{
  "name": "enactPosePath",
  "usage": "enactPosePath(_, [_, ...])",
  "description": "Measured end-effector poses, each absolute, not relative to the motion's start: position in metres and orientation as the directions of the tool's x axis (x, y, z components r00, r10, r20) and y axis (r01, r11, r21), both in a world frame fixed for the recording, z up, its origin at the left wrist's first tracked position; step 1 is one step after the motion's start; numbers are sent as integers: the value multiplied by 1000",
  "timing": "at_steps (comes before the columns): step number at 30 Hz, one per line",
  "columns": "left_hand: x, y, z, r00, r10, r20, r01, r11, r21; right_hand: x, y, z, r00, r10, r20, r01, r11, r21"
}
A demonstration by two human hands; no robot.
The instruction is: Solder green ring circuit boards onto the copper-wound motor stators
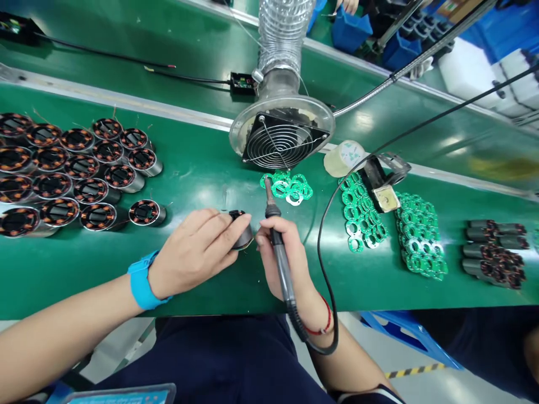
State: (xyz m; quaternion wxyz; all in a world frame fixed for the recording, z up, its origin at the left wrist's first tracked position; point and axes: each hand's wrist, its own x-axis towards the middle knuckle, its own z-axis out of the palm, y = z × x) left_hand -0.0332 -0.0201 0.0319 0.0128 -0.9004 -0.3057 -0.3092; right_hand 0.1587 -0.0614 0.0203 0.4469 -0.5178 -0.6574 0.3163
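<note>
1. The left hand [194, 251] grasps 1 cylindrical motor part [243, 239] above the green desk [202, 188], just beside the right hand [295, 255]
2. The right hand grips a soldering iron [283, 266], tip near green ring boards [300, 186]

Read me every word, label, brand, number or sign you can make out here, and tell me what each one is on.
No text can be read.
Badge, bottom edge: print cut off and blurred.
Cream roll: green marks on its end, too blurred to read.
Soldering iron: no lettering visible.
Green ring boards: any print too small to read.
</note>
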Motion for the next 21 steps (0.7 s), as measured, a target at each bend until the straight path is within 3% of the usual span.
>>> enactPosePath(3, [-36, -26, 32, 641, 456, 617, 531, -844, 72, 151, -67, 23, 6, 999, 32, -13, 32, -999])
enactPosePath(6, [-33, -34, 38, 573, 557, 601, 561, -801, 209, 148, -70, 25, 2, 996, -91, -221, -88, -971])
enactPosePath(10, [-22, -45, 51, 415, 825, 384, 620, -565, 544, 150, -75, 24, 82, 996, 24, -120, 34, -992])
enactPosePath(14, [-13, -52, 58, 326, 941, 96, 544, -269, 795, 156, -80, 22, 38, 995, 95, -31, 96, -995])
enactPosePath(17, [-8, -50, 58, 319, 940, -124, 448, -34, 893, 164, -83, 18, 3, 992, 123, 30, 123, -992])
enactPosePath(21, [2, -42, 58, 371, 855, -363, 314, 252, 915, 181, -86, 19, 8, 980, 198, 74, 196, -978])
